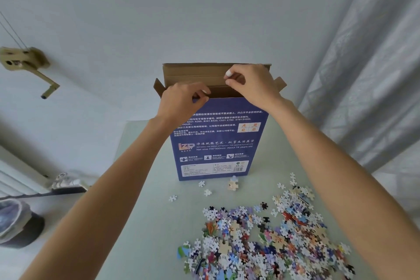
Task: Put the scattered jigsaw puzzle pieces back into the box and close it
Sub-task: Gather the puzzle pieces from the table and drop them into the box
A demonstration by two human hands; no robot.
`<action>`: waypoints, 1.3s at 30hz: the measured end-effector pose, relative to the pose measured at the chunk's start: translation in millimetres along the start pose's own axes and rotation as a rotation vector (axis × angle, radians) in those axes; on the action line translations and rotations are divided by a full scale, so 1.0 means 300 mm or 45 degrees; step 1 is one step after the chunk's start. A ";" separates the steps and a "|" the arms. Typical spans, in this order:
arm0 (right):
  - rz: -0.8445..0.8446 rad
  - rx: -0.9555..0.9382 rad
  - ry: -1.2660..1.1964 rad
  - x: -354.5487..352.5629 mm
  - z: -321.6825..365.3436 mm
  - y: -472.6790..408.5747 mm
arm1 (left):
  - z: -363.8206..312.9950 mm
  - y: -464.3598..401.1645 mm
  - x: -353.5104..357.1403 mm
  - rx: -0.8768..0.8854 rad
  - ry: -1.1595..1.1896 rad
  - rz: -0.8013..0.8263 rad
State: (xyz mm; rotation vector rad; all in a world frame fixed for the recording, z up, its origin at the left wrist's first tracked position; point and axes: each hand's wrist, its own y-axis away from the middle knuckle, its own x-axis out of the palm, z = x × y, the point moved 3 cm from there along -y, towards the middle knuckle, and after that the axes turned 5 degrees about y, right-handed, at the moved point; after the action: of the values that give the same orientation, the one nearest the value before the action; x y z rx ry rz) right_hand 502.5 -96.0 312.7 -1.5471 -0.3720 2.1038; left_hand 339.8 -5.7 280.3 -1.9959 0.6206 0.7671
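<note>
- Left fingers [202,95] curled at the box's top front edge, thumb and fingertips pinching the rim of the blue front panel; I see nothing else in them.
- Left hand [181,100] sits centre frame, just left of the opening.
- Right fingers [228,78] pinched together over the opening, tips close on something small and pale; I can't tell if it's a piece or just a nail.
- Right hand [252,84] is centre frame, hovering above the box mouth in front of the raised back flap.
- Box [216,141] stands upright on the worktop [147,223], centre frame, blue printed face toward me, top open, brown flaps [195,73] up at back and splayed at both sides.
- Puzzle pieces [268,241] in a big loose pile, lower right of frame, on the worktop, apart from the box.
- A few stray pieces [207,192] lie just in front of the box base; one small joined clump [233,184] near it.
- Curtain [368,75] at right of frame.
- Bin [18,223] at lower left, on the floor.
</note>
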 end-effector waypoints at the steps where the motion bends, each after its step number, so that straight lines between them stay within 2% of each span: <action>1: -0.095 -0.046 -0.015 -0.003 0.007 0.030 | -0.012 0.009 -0.003 0.072 -0.071 -0.059; 4: -0.315 -0.165 0.021 0.027 0.017 0.178 | -0.054 0.079 -0.005 0.288 -0.210 -0.275; 6: -0.343 -0.200 0.056 0.080 0.008 0.300 | -0.070 0.154 0.015 0.386 -0.178 -0.354; 10: -0.069 -0.194 0.043 0.263 -0.050 0.534 | -0.021 0.345 0.118 0.353 -0.057 -0.281; 13: 0.277 -0.003 0.056 0.417 -0.131 0.674 | 0.080 0.492 0.228 0.070 -0.024 -0.076; 16: 0.726 0.215 0.089 0.576 -0.238 0.793 | 0.219 0.635 0.362 -0.448 -0.064 0.315; 18: 0.917 0.301 0.093 0.659 -0.292 0.828 | 0.301 0.727 0.446 -0.760 -0.125 0.585; 21: 0.978 0.420 0.092 0.756 -0.333 0.845 | 0.354 0.869 0.531 -1.059 -0.124 0.775; 23: 0.956 0.464 0.097 0.811 -0.341 0.845 | 0.358 0.940 0.572 -1.132 -0.129 0.799; 28: 0.908 0.285 0.085 0.855 -0.272 0.886 | 0.321 0.978 0.626 -1.007 -0.194 0.872; 34: 1.105 0.148 -0.098 0.759 -0.131 1.075 | 0.124 0.990 0.669 -0.654 -0.093 1.225; 39: 1.255 0.137 0.113 0.699 -0.091 1.200 | 0.021 1.051 0.656 -0.398 -0.221 1.353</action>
State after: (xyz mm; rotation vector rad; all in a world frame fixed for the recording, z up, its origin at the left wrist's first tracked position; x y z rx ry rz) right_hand 397.2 -286.5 -43.6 -1.9754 0.6739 2.6386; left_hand 259.6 -178.5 -38.9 -1.7388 1.5634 1.7177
